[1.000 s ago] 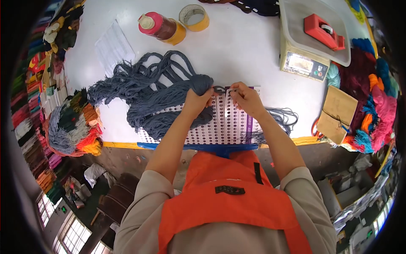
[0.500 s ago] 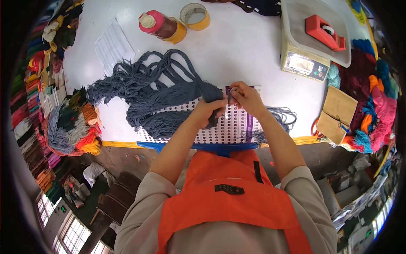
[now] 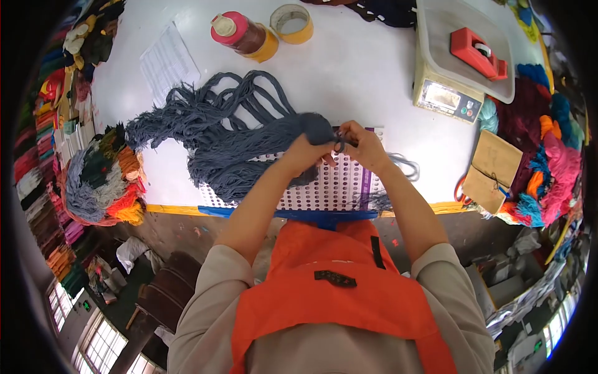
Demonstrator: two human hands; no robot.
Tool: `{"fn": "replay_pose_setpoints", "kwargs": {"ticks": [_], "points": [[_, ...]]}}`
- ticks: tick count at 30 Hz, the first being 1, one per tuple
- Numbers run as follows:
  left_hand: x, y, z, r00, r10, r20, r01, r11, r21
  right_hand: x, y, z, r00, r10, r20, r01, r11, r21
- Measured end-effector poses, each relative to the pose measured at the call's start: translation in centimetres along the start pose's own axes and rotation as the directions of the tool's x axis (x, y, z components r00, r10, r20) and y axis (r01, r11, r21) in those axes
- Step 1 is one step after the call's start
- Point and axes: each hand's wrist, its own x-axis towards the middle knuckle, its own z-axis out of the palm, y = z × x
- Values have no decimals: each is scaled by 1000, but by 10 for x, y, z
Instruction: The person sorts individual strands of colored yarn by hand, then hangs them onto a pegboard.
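Head view, single frame.

Left hand: fingers curled shut around the gathered end of the grey-blue yarn; the clump bulges out above the knuckles.

Right hand: thumb and fingertips pinched together on a thin loop of the same yarn, right beside the left hand; the two hands touch or nearly touch (cannot tell which).

Yarn position: the bulk fans away from the hands toward 9 and 10 o'clock across the white table, with long loops reaching up toward 11 o'clock; its lower strands lie over the left part of the perforated board; a few loose strands trail off at 3 o'clock from the right wrist.

Board: flat on the table edge, directly under both hands, at 6 o'clock from them.

Surroundings, from the hands:
- weighing scale at 2 o'clock, with a red tape dispenser on its tray;
- bottle lying on its side at 11 o'clock, tape roll just beside it;
- printed sheet at 10 o'clock;
- brown notebook at 3 o'clock;
- mixed coloured yarn heap at 9 o'clock.
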Motion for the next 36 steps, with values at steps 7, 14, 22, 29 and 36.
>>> {"fn": "replay_pose_setpoints", "kwargs": {"ticks": [7, 14, 22, 29, 36], "points": [[-74, 11, -100, 985, 159, -74, -141, 467, -873, -3, -14, 2, 999, 45, -26, -47, 997, -61], [-84, 33, -141, 517, -257, -817, -381, 785, -488, 0, -10, 5, 997, 4, -71, -14, 990, -140], [-10, 28, -1, 953, 13, -303, 26, 992, 126, 2, -8, 5, 997, 48, -61, -55, 991, -120], [8, 11, -7, 964, 225, -142, -105, 811, 575, 1, -21, 7, 990, 109, -85, -102, 991, 84], [-42, 24, -55, 930, 200, -309, -25, 871, 491, 2, -23, 8, 987, 116, -112, -107, 991, 83]]}}
